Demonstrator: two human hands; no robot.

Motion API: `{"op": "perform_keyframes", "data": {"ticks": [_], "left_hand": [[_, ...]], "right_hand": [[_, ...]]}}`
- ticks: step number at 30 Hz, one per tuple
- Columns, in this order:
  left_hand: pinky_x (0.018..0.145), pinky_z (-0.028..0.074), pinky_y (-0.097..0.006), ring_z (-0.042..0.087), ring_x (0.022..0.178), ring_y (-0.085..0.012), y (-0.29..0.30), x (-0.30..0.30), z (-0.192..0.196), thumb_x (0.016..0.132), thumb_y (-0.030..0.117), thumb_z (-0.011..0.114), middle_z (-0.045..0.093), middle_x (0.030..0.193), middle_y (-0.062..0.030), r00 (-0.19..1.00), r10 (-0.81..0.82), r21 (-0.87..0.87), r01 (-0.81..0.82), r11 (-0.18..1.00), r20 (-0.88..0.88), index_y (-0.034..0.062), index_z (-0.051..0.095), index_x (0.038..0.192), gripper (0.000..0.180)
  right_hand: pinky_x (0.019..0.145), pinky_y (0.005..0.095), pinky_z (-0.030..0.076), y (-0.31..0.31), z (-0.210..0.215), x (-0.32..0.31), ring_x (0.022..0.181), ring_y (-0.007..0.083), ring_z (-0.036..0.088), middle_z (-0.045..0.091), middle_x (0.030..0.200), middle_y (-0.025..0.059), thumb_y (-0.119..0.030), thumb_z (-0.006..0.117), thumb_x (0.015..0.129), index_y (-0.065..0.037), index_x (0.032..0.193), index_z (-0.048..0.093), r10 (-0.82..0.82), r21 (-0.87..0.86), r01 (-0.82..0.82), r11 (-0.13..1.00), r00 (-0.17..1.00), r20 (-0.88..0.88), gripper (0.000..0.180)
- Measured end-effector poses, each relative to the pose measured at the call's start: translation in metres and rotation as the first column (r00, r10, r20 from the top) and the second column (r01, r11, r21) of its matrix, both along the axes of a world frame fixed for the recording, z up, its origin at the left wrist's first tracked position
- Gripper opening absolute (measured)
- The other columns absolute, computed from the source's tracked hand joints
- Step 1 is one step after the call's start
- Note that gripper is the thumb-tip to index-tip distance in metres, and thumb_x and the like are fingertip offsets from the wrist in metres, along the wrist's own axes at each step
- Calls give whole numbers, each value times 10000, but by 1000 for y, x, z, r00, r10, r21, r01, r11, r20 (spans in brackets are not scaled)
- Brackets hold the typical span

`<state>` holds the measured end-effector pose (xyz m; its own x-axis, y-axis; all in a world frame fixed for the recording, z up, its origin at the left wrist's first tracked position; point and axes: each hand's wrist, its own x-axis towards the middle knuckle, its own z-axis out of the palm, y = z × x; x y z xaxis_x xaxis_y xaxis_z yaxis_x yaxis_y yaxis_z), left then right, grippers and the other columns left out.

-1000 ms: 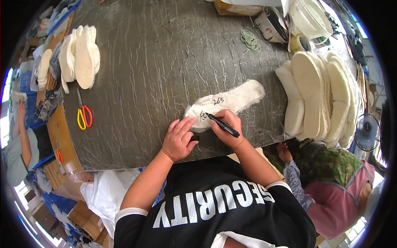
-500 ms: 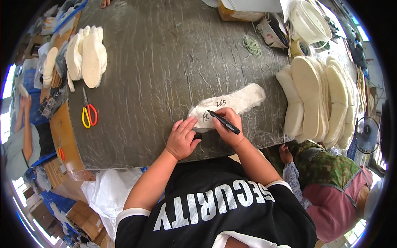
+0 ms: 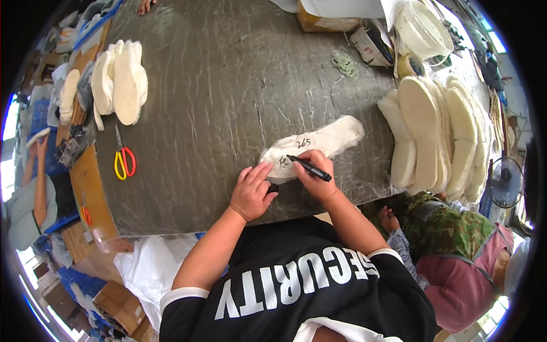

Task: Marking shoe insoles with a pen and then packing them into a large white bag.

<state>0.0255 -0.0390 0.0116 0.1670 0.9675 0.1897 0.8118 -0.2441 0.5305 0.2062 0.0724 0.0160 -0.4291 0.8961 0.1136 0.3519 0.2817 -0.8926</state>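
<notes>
A cream, fuzzy-edged insole [image 3: 336, 134] lies slantwise on the dark table in front of me, with black handwriting on its upper face. My right hand [image 3: 315, 175] is closed around a black marker [image 3: 310, 167], whose tip touches the insole near its lower left end. At that same end, my left hand [image 3: 252, 191] presses a forefinger on the insole's edge. A small black piece, apparently the marker cap [image 3: 273, 188], shows between the left thumb and curled fingers; most of it is hidden.
Stacked insoles stand at the right [image 3: 419, 134] and far left [image 3: 128, 85]. Red-and-yellow-handled scissors [image 3: 123, 159] lie on the left. Rubber bands [image 3: 345, 64], a tape roll [image 3: 411, 65], a box [image 3: 325, 23] and a white bucket [image 3: 424, 31] sit at the back right. A co-worker [image 3: 450, 245] is close on the right.
The marker tip has moved very slightly, with a little more ink at the writing. My view has shifted a touch; both hands keep nearly the same places.
</notes>
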Motion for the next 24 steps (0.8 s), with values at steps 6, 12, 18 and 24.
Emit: {"op": "perform_keyframes", "data": {"ticks": [6,12,18,24], "left_hand": [[991,319,-463,434,1228,-301,1,1,-2,724,221,677,508,1289,-153,1000,-6,-5,6,1000,7,44,573,802,220],[992,317,-459,424,1238,-288,0,1,0,736,228,674,498,1299,-148,1000,-6,-15,5,1000,-12,44,574,799,219],[992,317,-449,414,1249,-274,1,1,-1,743,239,675,493,1304,-142,1000,-6,-6,6,1000,-26,48,576,789,220],[986,321,-454,434,1231,-288,2,2,-1,720,215,686,508,1286,-148,1000,3,-9,-3,1000,-8,43,580,797,216]], "right_hand": [[643,340,484,0,-2,8,698,257,591,609,758,109,-115,698,739,-37,838,580,-60,-50,61,997,998,20,173],[563,233,441,3,0,10,594,93,525,613,738,61,-71,668,791,-8,927,578,-65,68,72,995,993,-99,175],[663,332,490,-4,5,8,706,240,605,619,803,126,-82,695,733,-26,904,594,-73,-100,68,993,996,-45,207],[613,351,483,-4,7,2,678,269,596,599,737,120,-67,695,712,-32,813,557,-55,-55,54,997,998,-29,174]]}}
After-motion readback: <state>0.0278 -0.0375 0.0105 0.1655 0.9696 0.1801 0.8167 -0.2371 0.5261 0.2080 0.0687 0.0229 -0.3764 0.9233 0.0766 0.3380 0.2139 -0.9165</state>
